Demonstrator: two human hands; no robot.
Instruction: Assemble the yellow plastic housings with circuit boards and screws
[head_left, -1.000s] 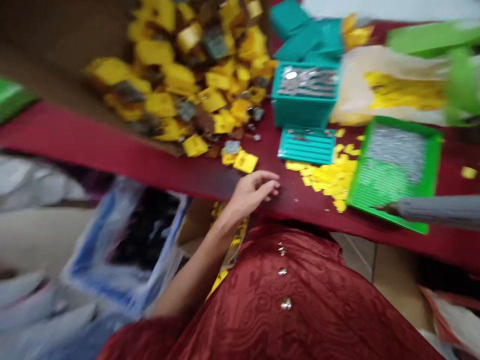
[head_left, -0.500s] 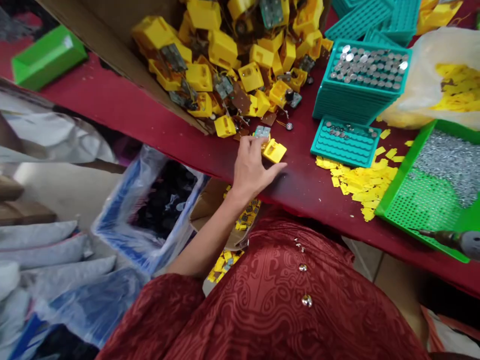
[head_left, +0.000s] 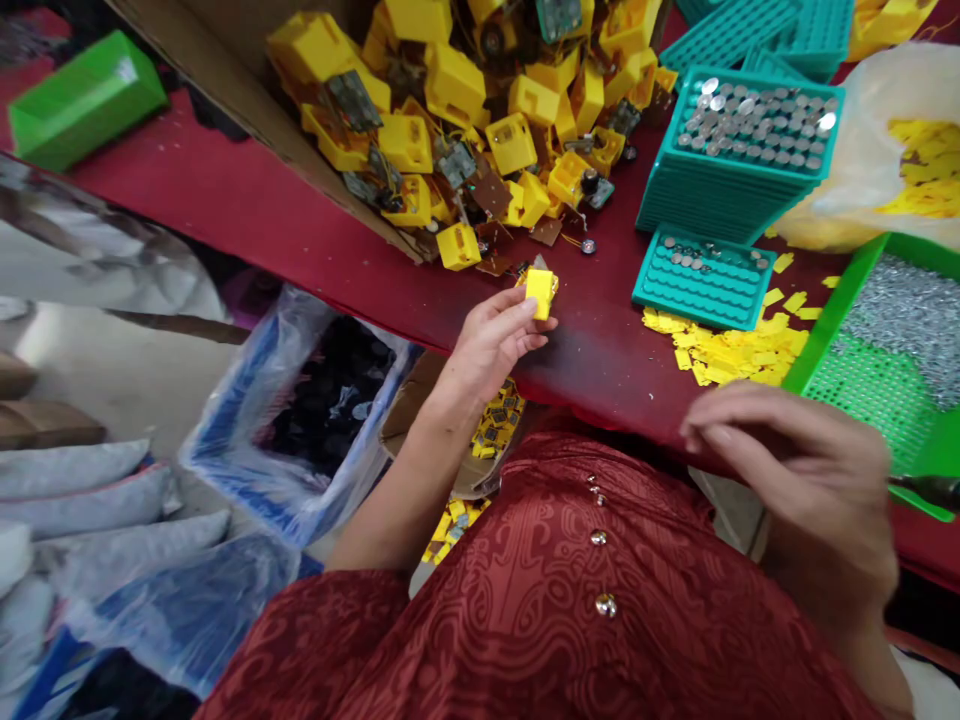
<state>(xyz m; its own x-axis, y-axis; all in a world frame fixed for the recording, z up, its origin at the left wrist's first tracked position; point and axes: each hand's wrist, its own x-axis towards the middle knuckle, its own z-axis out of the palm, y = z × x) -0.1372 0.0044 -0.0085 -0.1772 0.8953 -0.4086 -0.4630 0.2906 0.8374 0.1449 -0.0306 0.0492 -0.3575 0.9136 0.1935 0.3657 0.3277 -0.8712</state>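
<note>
My left hand (head_left: 491, 340) is closed on a small yellow plastic housing (head_left: 538, 293), pinched between thumb and fingers just above the table's near edge. The thumb lies across the housing's near side. To the right, my right hand (head_left: 806, 470) is in the air in front of the table, its fingers curled in and the thumb close to the index finger. Whether anything is in those fingertips is hidden. Beyond it lies a pile of flat yellow plastic pieces (head_left: 724, 350). A small teal tray (head_left: 694, 287) with a few round metal discs sits behind that pile.
A cardboard box (head_left: 300, 150) on its side spills yellow housings with wires and circuit boards onto the red table (head_left: 225, 235). Stacked teal trays (head_left: 720, 195) hold silver discs. A green basket (head_left: 844, 300) of screws stands right. Below the left edge is a blue crate (head_left: 247, 495).
My left hand has closed on the yellow housing, lifted it and drawn it slightly nearer. My right hand has come into view from the right, covering part of the power tool by the green basket.
</note>
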